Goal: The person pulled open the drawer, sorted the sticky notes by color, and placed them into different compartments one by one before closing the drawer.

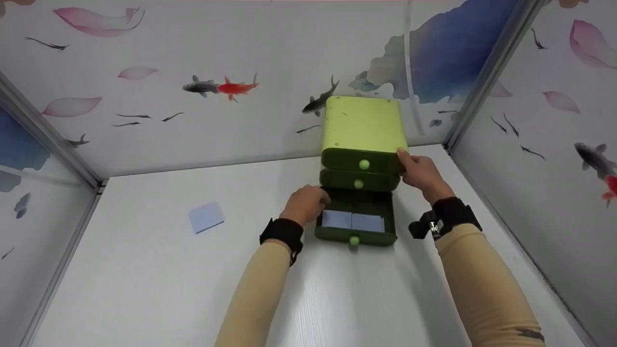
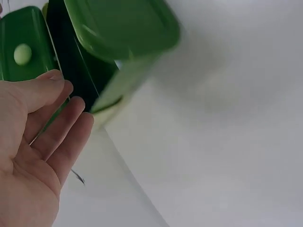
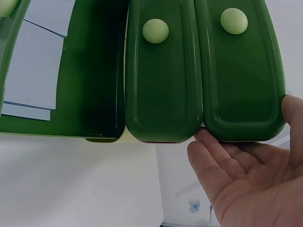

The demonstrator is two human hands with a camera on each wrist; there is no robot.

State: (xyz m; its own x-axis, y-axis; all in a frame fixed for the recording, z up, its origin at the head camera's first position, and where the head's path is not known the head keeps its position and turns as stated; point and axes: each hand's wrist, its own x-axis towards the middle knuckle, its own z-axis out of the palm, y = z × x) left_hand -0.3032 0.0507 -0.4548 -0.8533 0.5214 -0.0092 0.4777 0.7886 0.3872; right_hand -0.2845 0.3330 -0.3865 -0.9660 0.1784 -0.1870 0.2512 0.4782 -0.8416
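A small desktop drawer cabinet (image 1: 364, 123) with a light green top and dark green drawer fronts stands at the back of the table. Its bottom drawer (image 1: 355, 236) is pulled out and holds pale blue cards (image 1: 336, 219) lying side by side. Over that drawer's left edge is my left hand (image 1: 304, 205), fingers loosely extended beside the drawer wall; no object shows in it in the left wrist view. My right hand (image 1: 422, 176) grips the cabinet's upper right corner, thumb at the top edge and fingers along the side in the right wrist view (image 3: 255, 175).
One pale blue card or small pad (image 1: 206, 218) lies on the white table (image 1: 159, 279), left of the cabinet. Behind it rises a wall (image 1: 270, 43) printed with fish and petals, and another wall (image 1: 549, 159) stands at the right. The middle drawer (image 1: 359, 180) protrudes slightly.
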